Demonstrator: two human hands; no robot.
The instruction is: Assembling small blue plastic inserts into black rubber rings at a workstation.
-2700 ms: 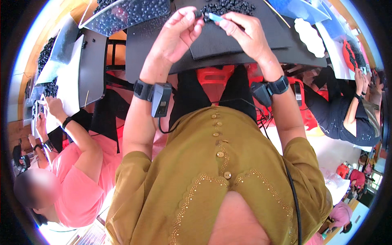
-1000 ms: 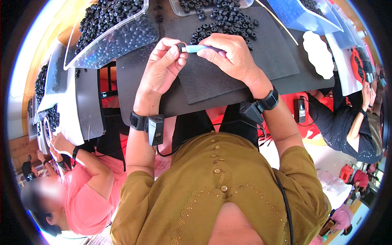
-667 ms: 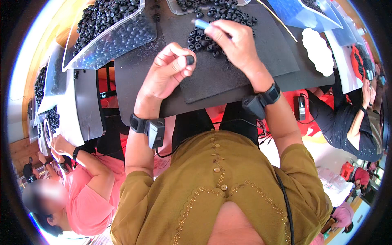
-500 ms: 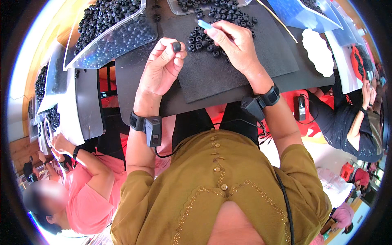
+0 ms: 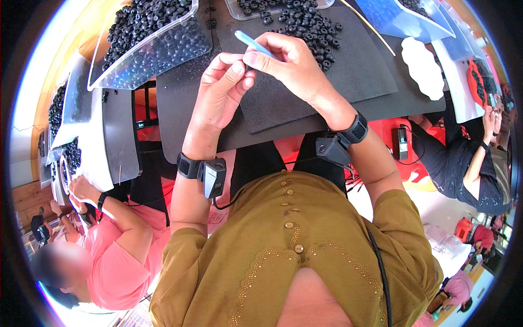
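My left hand (image 5: 220, 95) is closed, thumb and forefinger pinching a small black ring-like part (image 5: 249, 68) that the fingers mostly cover. Against it comes my right hand (image 5: 297, 68), its fingers wrapped round a slim light blue pen-like tool (image 5: 251, 42). One end of the tool sticks out up and to the left; the other end is hidden by my fingers. Both hands meet above a dark mat (image 5: 338, 87). Just beyond them lies a loose heap of similar black ring-like parts (image 5: 313, 27).
A clear plastic bin (image 5: 158, 57) full of black parts stands at the far left, another clear tray (image 5: 256, 15) at the back. On the right are a thin stick (image 5: 370, 28), a white scalloped piece (image 5: 422, 68) and a blue bin (image 5: 400, 22). Co-workers sit on both sides.
My right hand has moved left and slightly down with the blue tool, up to the black part in my left hand. My left hand has shifted slightly right, and its fingers now cover the part.
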